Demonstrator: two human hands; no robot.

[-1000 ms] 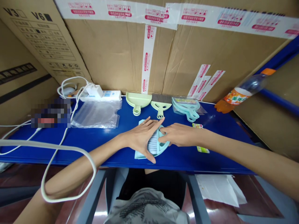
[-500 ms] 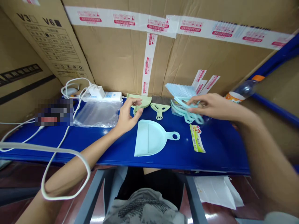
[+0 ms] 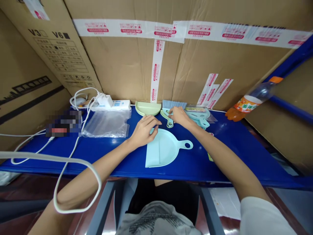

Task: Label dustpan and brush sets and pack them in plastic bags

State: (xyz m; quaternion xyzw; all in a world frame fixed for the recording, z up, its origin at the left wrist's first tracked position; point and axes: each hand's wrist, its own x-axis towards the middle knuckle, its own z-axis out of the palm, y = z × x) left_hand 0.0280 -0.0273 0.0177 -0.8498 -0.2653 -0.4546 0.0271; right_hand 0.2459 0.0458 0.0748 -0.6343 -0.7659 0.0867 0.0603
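My right hand (image 3: 179,115) is closed on a light blue brush (image 3: 174,104), which lies over the green brush (image 3: 164,115) near the cardboard. My left hand (image 3: 146,130) hovers at the upper left edge of a light blue dustpan (image 3: 168,148), its fingers curved and apart with nothing in them. The dustpan lies flat, its handle to the right. Behind my left hand sit stacked green dustpans (image 3: 148,108). Right of my right hand are more light blue pieces (image 3: 199,117) beside clear plastic. A yellow-green label (image 3: 210,157) is mostly hidden under my right forearm.
Clear plastic bags (image 3: 106,125) lie at the left, in front of a white power strip (image 3: 122,104). A white cable (image 3: 83,160) loops over my left forearm. An orange drink bottle (image 3: 249,104) leans at the back right. Cardboard (image 3: 122,68) walls the back.
My right hand has moved left with the blue brush, from above the light blue pieces to the green brush. My left hand has come slightly right and down, nearer the dustpan.
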